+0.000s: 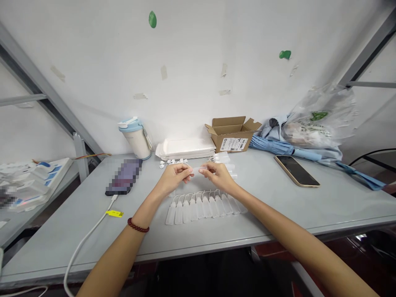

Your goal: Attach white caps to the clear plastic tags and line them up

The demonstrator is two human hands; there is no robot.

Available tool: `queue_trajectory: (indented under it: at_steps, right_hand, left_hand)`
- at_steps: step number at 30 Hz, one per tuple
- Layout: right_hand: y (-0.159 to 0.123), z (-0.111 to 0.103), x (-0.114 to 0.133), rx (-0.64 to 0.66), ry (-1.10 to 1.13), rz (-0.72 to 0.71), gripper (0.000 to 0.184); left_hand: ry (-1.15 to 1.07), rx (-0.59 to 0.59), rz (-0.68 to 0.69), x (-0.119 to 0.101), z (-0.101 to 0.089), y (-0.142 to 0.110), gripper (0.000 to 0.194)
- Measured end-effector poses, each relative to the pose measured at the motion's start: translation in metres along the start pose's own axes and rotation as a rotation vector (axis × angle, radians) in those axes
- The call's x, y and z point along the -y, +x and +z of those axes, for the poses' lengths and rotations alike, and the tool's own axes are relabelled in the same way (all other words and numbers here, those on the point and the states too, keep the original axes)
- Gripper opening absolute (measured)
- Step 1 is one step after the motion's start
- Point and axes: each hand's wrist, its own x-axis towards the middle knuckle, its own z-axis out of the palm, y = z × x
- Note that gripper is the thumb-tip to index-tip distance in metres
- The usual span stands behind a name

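Note:
My left hand (pixel 173 176) and my right hand (pixel 218 175) meet above the middle of the grey table (pixel 266 214). Both pinch the ends of one small clear plastic bottle (pixel 196 169) held level between them. Just below my hands lies a row of several similar clear bottles (pixel 204 206) with looped caps, side by side. A few small white caps (pixel 172 162) lie behind my left hand. More clear bottles (pixel 225 159) lie behind my right hand. My left wrist wears a dark red bead bracelet.
A dark phone (pixel 124 177) on a white cable lies at the left, another phone (pixel 296 170) at the right. At the back stand a blue-lidded jug (pixel 136 139), stacked white trays (pixel 186 148), an open cardboard box (pixel 232 134), a blue umbrella (pixel 306 154) and a plastic bag (pixel 321 117).

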Motion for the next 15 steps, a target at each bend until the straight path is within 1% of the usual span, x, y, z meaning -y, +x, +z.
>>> queue_trajectory:
  at_steps: [3,5,9,15]
  right_hand:
    - [-0.0003,0.0011,-0.0005,-0.033,0.012,-0.014,0.027]
    - [-0.0002,0.0016,-0.0013,-0.070,0.014,-0.042,0.025]
    - [0.0004,0.0016,-0.0022,-0.131,-0.042,-0.105,0.024]
    - [-0.0002,0.0011,-0.0016,-0.116,-0.069,-0.149,0.022]
  left_hand:
    - [-0.027,-0.039,-0.018,-0.0001,0.0019,-0.0001,0.031]
    - [-0.063,-0.056,-0.066,0.0009,0.0038,0.0000,0.035]
    - [-0.103,-0.029,-0.168,0.0038,0.0063,0.0002,0.044]
    - [-0.128,-0.023,-0.176,0.0040,0.0067,-0.0005,0.045]
